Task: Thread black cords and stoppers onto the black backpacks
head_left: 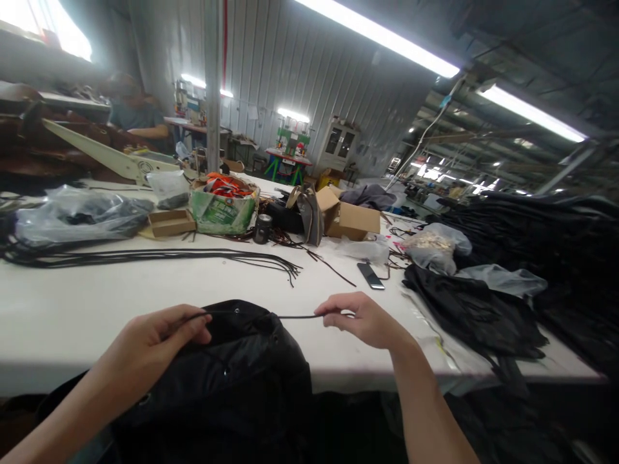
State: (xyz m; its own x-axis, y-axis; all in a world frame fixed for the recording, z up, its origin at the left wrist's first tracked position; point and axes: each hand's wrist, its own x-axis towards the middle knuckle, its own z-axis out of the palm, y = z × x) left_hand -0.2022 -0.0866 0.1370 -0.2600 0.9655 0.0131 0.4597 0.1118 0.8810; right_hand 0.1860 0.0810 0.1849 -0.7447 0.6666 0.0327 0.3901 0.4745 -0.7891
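Note:
A black bag (242, 361) with metal eyelets hangs over the table's front edge, its opening facing up. A thin black cord (297, 316) runs level across the top of the bag. My left hand (169, 332) pinches the cord at the bag's left side, between thumb and fingers. To the right of the bag, over the white table, my right hand (355, 316) pinches the same cord. The stretch between my hands looks nearly straight and passes by the eyelets at the bag's rim.
Long black cords (145, 256) lie across the table (333, 364). Behind them stand a green bag (222, 209), a jar (262, 229) and a cardboard box (358, 219). A phone (371, 276) and black material (474, 309) lie right. A person (138, 113) sits back left.

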